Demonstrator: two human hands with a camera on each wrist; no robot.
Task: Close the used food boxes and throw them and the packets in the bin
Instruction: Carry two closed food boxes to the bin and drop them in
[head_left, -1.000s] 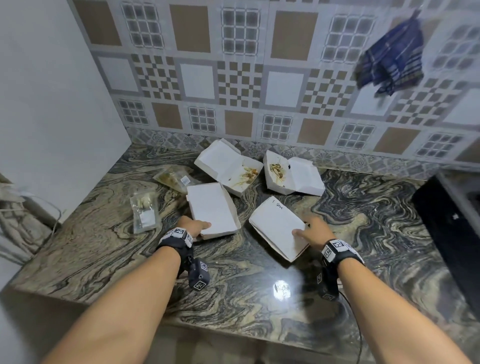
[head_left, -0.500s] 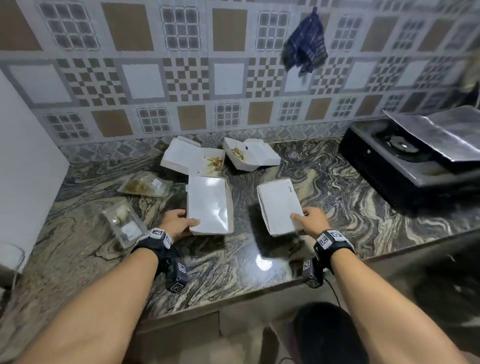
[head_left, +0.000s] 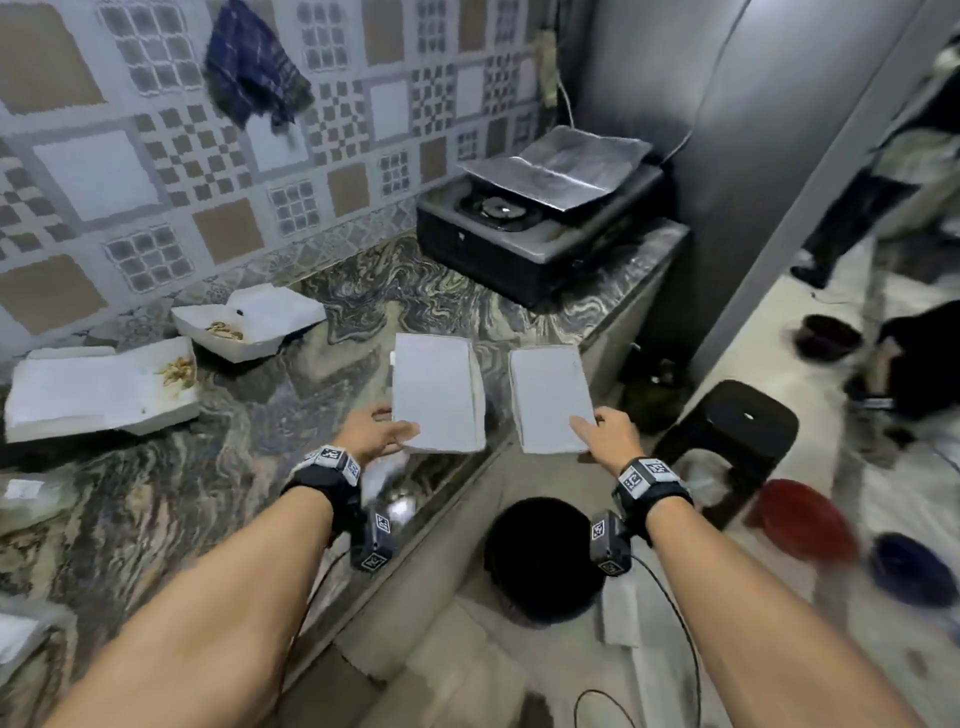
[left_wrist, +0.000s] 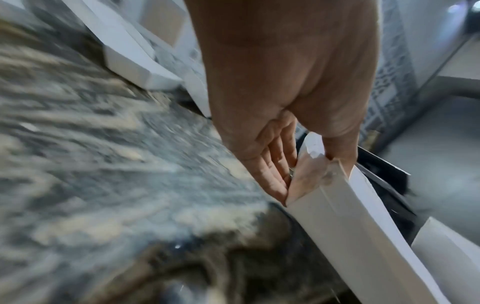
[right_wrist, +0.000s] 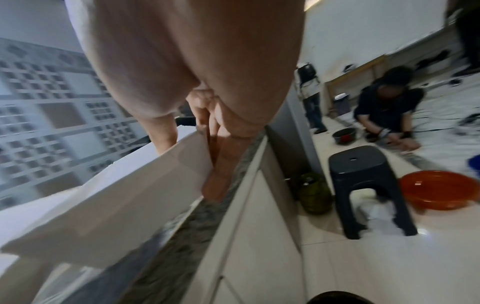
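Observation:
My left hand (head_left: 382, 434) grips the near end of a closed white food box (head_left: 437, 392), thumb on the lid and fingers (left_wrist: 272, 164) underneath. My right hand (head_left: 602, 434) holds a second closed white box (head_left: 548, 397) the same way, over the counter's right edge. Both boxes are lifted off the marble counter (head_left: 182, 478). Two open used boxes, one at the far left (head_left: 98, 389) and one by the wall (head_left: 249, 322), lie on the counter with food scraps inside. A round black bin (head_left: 540, 558) stands on the floor below my right hand. Clear packets (head_left: 26, 499) show at the left edge.
A black stove (head_left: 530, 228) with a foil sheet sits at the counter's far right. On the floor stand a black stool (head_left: 737, 431), a red basin (head_left: 802, 519), a blue bowl (head_left: 906, 569) and a green gas cylinder (right_wrist: 315, 193). Another person (right_wrist: 387, 111) crouches on the floor beyond.
Both hands have lifted the closed boxes off the counter and carried them right, toward the counter's edge above the bin. The head view has swung right, bringing the floor and bin into sight.

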